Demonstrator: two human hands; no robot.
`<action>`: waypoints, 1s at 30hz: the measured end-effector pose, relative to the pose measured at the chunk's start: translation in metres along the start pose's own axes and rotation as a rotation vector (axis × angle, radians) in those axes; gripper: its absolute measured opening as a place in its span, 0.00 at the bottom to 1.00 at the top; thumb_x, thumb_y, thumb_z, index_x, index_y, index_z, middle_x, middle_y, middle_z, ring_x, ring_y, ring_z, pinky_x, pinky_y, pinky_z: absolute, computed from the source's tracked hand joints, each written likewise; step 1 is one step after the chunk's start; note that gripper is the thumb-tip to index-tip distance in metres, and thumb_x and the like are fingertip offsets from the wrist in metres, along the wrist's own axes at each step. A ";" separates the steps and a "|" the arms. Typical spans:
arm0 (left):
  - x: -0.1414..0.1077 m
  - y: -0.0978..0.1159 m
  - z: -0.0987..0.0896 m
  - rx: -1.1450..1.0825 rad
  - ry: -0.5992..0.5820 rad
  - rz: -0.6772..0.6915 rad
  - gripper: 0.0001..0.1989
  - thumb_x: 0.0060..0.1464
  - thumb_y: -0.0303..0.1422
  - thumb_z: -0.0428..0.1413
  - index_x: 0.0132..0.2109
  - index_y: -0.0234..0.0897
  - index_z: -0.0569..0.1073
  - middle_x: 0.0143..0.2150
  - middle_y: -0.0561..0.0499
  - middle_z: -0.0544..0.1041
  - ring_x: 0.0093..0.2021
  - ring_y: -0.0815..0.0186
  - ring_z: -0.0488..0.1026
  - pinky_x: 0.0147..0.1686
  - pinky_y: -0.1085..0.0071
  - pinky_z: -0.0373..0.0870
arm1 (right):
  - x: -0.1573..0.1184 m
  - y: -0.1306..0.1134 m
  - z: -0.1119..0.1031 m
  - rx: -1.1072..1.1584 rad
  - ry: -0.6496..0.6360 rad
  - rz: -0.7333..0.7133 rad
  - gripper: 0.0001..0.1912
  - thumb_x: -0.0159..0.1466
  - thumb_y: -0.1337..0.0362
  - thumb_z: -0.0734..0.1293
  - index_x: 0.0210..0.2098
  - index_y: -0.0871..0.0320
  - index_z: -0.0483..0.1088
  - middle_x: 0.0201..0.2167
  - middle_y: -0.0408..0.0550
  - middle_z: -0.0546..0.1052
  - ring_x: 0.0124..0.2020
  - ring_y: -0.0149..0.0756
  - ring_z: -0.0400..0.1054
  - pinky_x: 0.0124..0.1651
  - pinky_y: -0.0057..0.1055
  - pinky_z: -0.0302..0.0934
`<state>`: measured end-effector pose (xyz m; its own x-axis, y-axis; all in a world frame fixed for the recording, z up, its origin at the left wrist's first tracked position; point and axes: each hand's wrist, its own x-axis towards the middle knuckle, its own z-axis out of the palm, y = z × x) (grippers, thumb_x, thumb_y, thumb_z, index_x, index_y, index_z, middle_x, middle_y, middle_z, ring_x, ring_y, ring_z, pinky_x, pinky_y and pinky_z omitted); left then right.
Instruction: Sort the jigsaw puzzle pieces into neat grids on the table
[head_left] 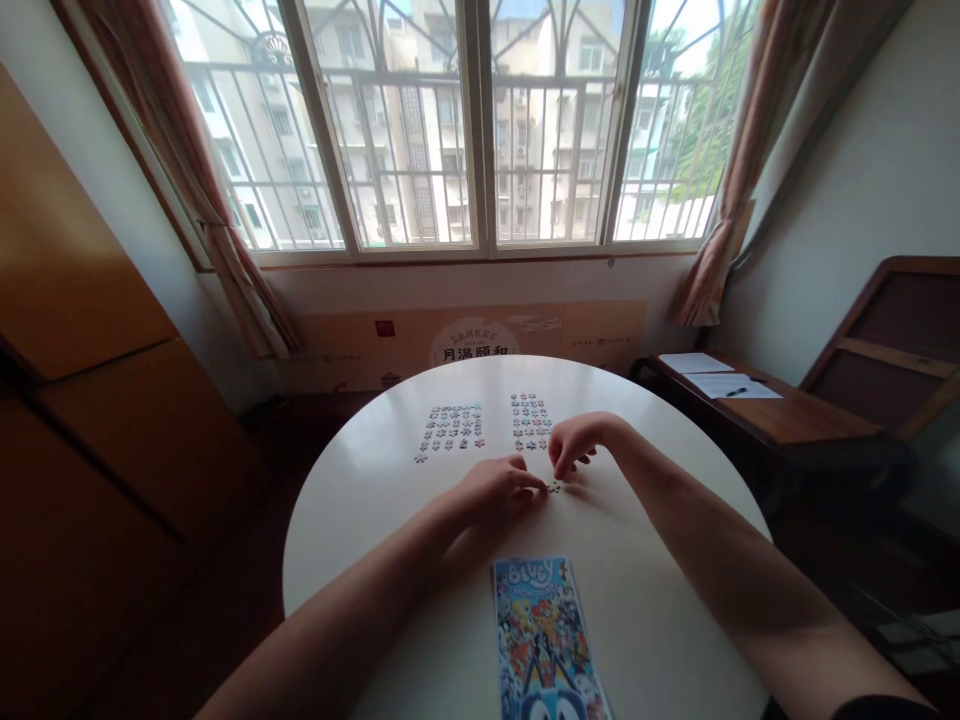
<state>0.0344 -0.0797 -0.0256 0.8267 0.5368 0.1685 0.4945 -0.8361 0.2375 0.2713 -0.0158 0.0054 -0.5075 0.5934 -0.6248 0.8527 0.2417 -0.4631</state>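
Near the middle of the round white table [390, 520], a small pale puzzle piece [554, 488] lies between my two hands. My left hand [504, 482] touches its left side with a fingertip, the other fingers curled. My right hand [577, 443] is bent down over the piece from above right, its thumb and index fingertip close together at the piece's upper edge. Beyond my left hand sits a block of puzzle pieces in rows [454, 425]. A second block of pieces [529, 422] stands just left of my right hand.
A colourful Bluey picture sheet [546, 640] lies at the table's near side. To the right, a wooden bench [780, 410] holds papers [697, 363] and a pen. A cardboard box [345, 345] stands beyond the table, below the window. An orange-brown cabinet [97, 400] is at left.
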 end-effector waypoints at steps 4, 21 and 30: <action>-0.001 -0.003 0.001 0.017 0.005 0.000 0.19 0.55 0.29 0.55 0.51 0.53 0.78 0.41 0.52 0.75 0.32 0.69 0.71 0.35 0.74 0.63 | -0.001 -0.021 0.007 -0.146 0.023 0.034 0.25 0.47 0.44 0.74 0.32 0.60 0.77 0.25 0.45 0.76 0.23 0.30 0.65 0.25 0.26 0.55; 0.000 -0.009 0.004 -0.094 0.001 -0.044 0.16 0.56 0.29 0.54 0.48 0.49 0.80 0.39 0.52 0.75 0.30 0.71 0.69 0.33 0.75 0.62 | -0.030 0.039 0.001 0.011 0.274 0.315 0.17 0.47 0.54 0.75 0.28 0.60 0.74 0.27 0.48 0.77 0.25 0.31 0.64 0.28 0.27 0.55; 0.002 -0.006 0.002 -0.107 -0.003 -0.084 0.15 0.56 0.29 0.54 0.47 0.48 0.81 0.40 0.52 0.76 0.30 0.71 0.70 0.33 0.76 0.62 | -0.015 0.089 0.010 -0.037 0.876 0.480 0.16 0.62 0.53 0.64 0.40 0.56 0.76 0.42 0.53 0.79 0.42 0.42 0.71 0.38 0.31 0.60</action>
<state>0.0334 -0.0738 -0.0281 0.7843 0.6042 0.1408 0.5309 -0.7711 0.3515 0.3533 -0.0109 -0.0329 0.1491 0.9876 -0.0493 0.9544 -0.1567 -0.2542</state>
